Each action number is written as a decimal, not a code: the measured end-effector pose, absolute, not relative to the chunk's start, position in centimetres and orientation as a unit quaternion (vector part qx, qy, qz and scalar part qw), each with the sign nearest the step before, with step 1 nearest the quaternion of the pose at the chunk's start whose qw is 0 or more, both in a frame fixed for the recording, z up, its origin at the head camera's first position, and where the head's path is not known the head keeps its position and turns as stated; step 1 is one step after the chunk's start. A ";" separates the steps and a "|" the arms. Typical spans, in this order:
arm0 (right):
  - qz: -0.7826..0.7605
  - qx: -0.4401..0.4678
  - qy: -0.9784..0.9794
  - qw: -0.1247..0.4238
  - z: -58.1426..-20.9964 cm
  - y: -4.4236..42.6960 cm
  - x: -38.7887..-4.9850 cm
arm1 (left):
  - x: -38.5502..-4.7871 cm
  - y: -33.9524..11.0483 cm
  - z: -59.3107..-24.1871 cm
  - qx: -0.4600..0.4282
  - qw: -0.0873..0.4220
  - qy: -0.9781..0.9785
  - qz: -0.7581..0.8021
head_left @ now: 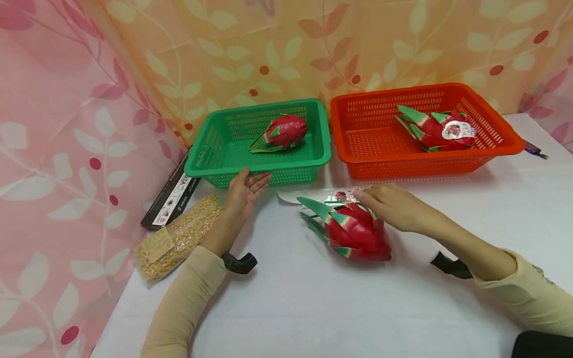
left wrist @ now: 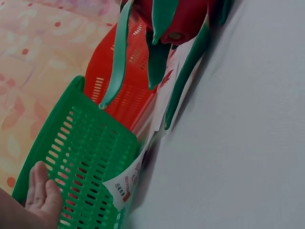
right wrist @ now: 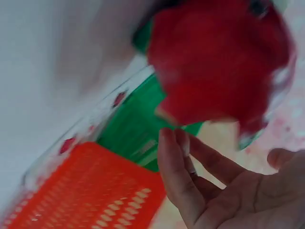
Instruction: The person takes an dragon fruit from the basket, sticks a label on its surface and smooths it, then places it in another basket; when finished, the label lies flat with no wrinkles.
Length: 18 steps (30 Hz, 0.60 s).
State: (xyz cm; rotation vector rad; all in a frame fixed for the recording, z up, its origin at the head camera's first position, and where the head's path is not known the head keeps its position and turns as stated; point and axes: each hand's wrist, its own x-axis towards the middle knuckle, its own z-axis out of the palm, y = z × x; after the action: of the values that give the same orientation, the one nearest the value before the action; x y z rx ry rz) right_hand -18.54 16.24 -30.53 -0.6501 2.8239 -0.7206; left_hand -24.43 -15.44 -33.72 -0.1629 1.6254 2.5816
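Note:
My left hand (head_left: 245,195), fingers fairly straight, is by the front wall of the green basket (head_left: 286,175); in the left wrist view its fingers lie close against the slotted side. A red dragon fruit (head_left: 360,233) with green scales lies on the white table in front of the baskets. Beside its upper right side is my right hand (head_left: 396,205). The right wrist view is blurred, but its fingers look loosely bent next to the dragon fruit (right wrist: 214,62), not wrapped around it. A flat printed plastic bag (head_left: 295,194) lies behind the fruit.
Another dragon fruit (head_left: 286,132) is inside the green basket. The red basket (head_left: 412,161) on the right holds one with a white sticker (head_left: 452,132). At left lie a bag of corn kernels (head_left: 179,238) and a long black box (head_left: 172,199). A dark purple item (head_left: 534,149) lies at far right.

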 end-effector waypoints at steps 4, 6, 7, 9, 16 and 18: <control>-0.272 -0.228 0.931 0.080 -31.5 17.2 -21.2 | -24.2 -14.3 -33.8 -0.009 0.119 0.613 0.781; -0.262 -0.257 0.928 0.062 -32.4 17.3 -22.6 | -24.2 -13.6 -33.7 0.052 0.146 0.678 0.718; -0.253 -0.272 0.927 0.053 -32.8 17.3 -23.2 | -24.3 -13.2 -33.7 0.090 0.152 0.709 0.683; -0.236 -0.300 0.923 0.040 -33.6 17.1 -24.2 | -24.6 -12.4 -33.6 0.170 0.144 0.763 0.607; -0.203 -0.351 0.913 0.054 -34.8 15.7 -26.3 | -26.5 -10.4 -33.6 0.271 0.151 0.838 0.450; -0.196 -0.349 0.914 0.064 -35.0 15.4 -26.6 | -26.8 -10.0 -33.9 0.267 0.168 0.841 0.439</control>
State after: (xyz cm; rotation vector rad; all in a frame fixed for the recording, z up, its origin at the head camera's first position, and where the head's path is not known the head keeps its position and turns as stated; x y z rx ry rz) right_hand -26.59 15.44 -35.01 -1.0531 2.7605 -0.5905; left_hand -26.79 -10.05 -33.91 0.7589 2.3932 1.2492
